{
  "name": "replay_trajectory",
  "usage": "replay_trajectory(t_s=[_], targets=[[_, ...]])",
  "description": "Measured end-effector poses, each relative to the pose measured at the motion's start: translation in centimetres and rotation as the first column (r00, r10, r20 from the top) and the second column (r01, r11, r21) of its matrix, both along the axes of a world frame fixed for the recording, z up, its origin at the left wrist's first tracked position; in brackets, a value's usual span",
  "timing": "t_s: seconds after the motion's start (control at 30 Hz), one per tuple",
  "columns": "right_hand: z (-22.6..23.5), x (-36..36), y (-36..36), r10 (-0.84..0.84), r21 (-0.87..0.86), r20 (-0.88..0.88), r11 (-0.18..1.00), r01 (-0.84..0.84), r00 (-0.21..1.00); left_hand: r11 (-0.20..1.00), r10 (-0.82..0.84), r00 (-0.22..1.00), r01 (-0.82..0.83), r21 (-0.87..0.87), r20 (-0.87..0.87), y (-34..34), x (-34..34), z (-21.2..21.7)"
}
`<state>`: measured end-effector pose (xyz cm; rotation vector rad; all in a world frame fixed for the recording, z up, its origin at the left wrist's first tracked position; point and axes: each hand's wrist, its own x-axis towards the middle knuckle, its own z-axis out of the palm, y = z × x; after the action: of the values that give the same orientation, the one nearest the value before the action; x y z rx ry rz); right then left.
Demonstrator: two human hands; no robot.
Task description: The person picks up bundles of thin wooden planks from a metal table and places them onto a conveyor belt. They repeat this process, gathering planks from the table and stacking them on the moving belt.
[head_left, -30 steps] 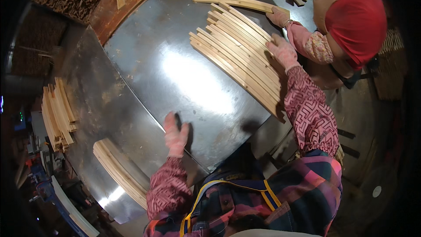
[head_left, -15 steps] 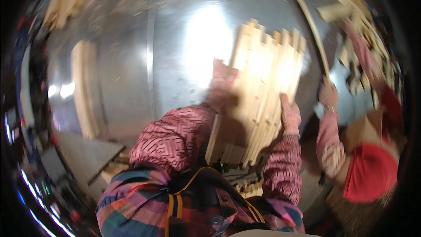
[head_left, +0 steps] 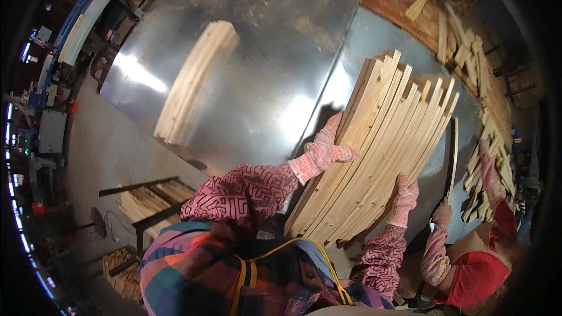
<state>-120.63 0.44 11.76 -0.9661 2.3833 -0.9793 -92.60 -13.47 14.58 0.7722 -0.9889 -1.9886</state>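
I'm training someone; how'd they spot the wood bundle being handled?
On the metal table, look right of the seam. The wood bundle sits between the wearer's left hand and right hand, wider than the stack across the seam, its far ends staggered.

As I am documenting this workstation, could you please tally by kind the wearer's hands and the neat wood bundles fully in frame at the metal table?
Pink-gloved hands, left hand and right hand: 2
Bundles of curved pale wooden strips, right bundle and left bundle: 2
Total: 4
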Motion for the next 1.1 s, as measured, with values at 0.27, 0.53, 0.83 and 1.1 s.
replay_trajectory(t_s=[0.27, 0.53, 0.83, 1.1], targets=[[15.9, 14.2, -9.1, 0.117, -0.699, -0.364, 0.621, -0.354, 0.924, 0.828, 0.02, 0.949, -0.193, -0.527, -0.315, -4.9, 19.6, 16.2], [17.0, 28.1, -13.0, 0.261, -0.439, -0.185, 0.84, -0.317, 0.947, 0.779, -0.09, 0.974, 0.198, -0.595, 0.207, -16.0, 31.7, 11.8], [-1.3, 33.4, -1.3, 0.533, 0.345, -0.1, 0.811, -0.473, 0.84, 0.629, 0.176, 0.103, 0.754, -0.192, 0.979, -4.7, 38.7, -13.6], [-9.5, 33.6, 5.6, 0.821, 0.651, -0.087, 0.476, -0.591, 0.565, 0.445, 0.352, -0.146, 0.895, -0.028, 0.924, 2.4, 40.6, -17.8]])
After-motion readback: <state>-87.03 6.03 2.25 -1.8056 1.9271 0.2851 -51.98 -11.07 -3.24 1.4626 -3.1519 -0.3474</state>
